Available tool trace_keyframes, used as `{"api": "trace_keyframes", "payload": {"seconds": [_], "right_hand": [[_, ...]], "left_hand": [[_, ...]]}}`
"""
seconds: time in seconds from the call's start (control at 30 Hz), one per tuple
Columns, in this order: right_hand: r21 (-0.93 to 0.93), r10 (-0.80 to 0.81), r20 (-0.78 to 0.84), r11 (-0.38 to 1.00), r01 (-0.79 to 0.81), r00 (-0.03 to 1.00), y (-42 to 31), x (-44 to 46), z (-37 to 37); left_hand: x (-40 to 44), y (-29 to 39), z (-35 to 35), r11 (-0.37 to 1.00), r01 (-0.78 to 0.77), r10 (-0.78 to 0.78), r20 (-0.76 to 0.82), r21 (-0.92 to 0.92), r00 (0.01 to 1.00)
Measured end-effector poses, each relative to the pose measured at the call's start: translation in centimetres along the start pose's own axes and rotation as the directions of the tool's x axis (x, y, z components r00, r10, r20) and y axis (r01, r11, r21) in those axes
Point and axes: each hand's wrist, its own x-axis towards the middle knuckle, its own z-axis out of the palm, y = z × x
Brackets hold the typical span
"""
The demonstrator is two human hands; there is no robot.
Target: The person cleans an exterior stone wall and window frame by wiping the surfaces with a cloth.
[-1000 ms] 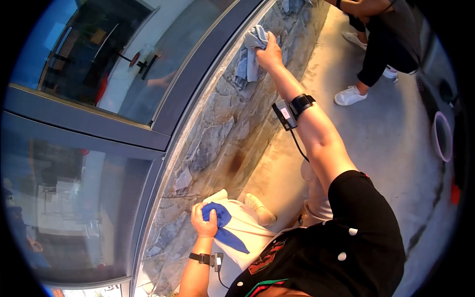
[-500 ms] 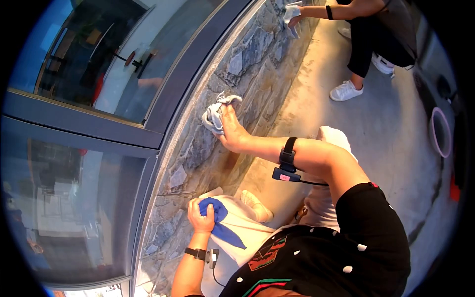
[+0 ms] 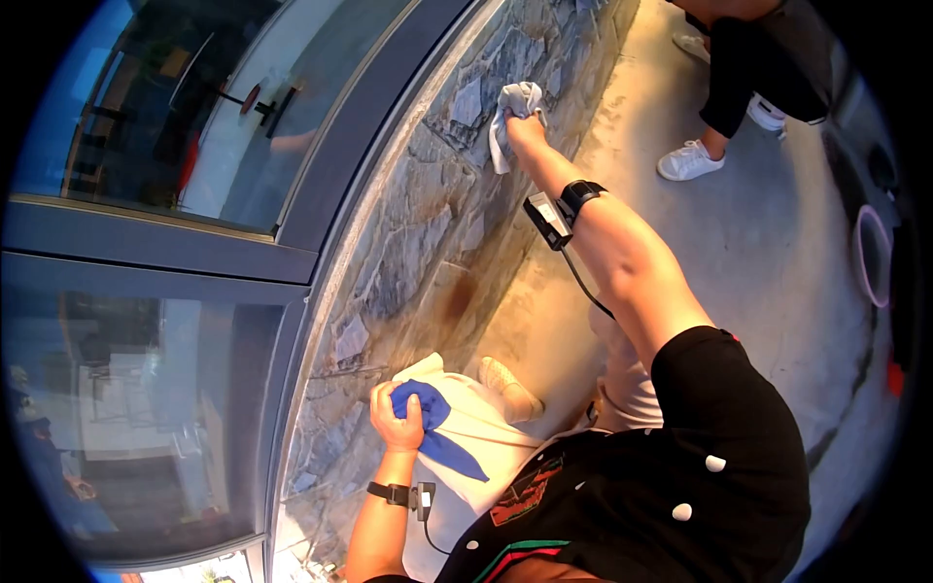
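Note:
My right hand (image 3: pixel 526 130) is at the end of my outstretched arm, closed on a pale grey-white cloth (image 3: pixel 521 95) against the rough stone wall (image 3: pixel 418 209). One end of that cloth hangs down beside my fingers. My left hand (image 3: pixel 394 418) rests over my bent knee in light trousers (image 3: pixel 486 428), with its fingers curled round a bunched blue cloth (image 3: pixel 428 403). A pointed tail of the blue cloth trails down my thigh.
Dark-framed glass windows (image 3: pixel 175 379) rise on the left above the stone. At the upper right a person in black trousers and white shoes (image 3: pixel 691 161) crouches on the concrete floor (image 3: pixel 748 253). A pink-rimmed round object (image 3: pixel 872 255) is at the far right.
My right hand has moved up and to the right along the stone wall with the grey-white cloth. My left hand stays on my knee. The other person's cloth-holding hand has left the view.

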Motion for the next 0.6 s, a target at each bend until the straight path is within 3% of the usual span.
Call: {"api": "trace_keyframes", "payload": {"seconds": [0.07, 0.2, 0.27, 0.3, 0.4, 0.5, 0.53, 0.6], "right_hand": [[-0.064, 0.189, -0.077, 0.979, -0.194, 0.979, 2.1, -2.4, 0.9], [0.023, 0.343, 0.025, 0.939, -0.343, 0.939, 2.3, -8.4, 2.4], [-0.038, 0.063, -0.003, 0.997, -0.063, 0.998, 5.5, -11.2, 4.3], [-0.062, -0.049, 0.064, 0.997, 0.053, 0.997, 6.5, -13.2, 4.7], [-0.132, -0.140, 0.357, 0.971, 0.199, 0.924, 7.7, -20.3, 4.6], [-0.279, -0.053, 0.507, 0.934, 0.221, 0.860, 8.0, -22.1, 4.7], [-0.192, -0.006, 0.522, 0.974, 0.124, 0.853, 7.0, -21.7, 4.1], [-0.196, 0.067, 0.481, 0.980, 0.032, 0.874, 5.1, -20.7, 3.6]], "left_hand": [[-0.2, -0.3, -0.3, 1.000, -0.004, 0.004, -0.010, -0.010, 1.000], [-0.3, -0.5, -0.3, 1.000, 0.011, -0.011, -0.009, -0.022, 1.000], [-0.3, -0.2, -0.3, 0.999, 0.009, -0.009, -0.006, -0.033, 1.000], [-0.2, -0.1, -0.3, 0.999, 0.006, -0.006, -0.008, -0.037, 1.000], [-0.3, 0.3, -0.2, 1.000, -0.010, 0.010, -0.006, -0.023, 1.000], [-0.5, 0.7, -0.1, 1.000, -0.018, 0.018, -0.006, 0.001, 1.000], [-0.6, 0.7, -0.1, 1.000, -0.022, 0.022, -0.010, 0.017, 1.000], [-0.7, 0.6, -0.2, 1.000, -0.023, 0.023, -0.016, 0.017, 1.000]]}}
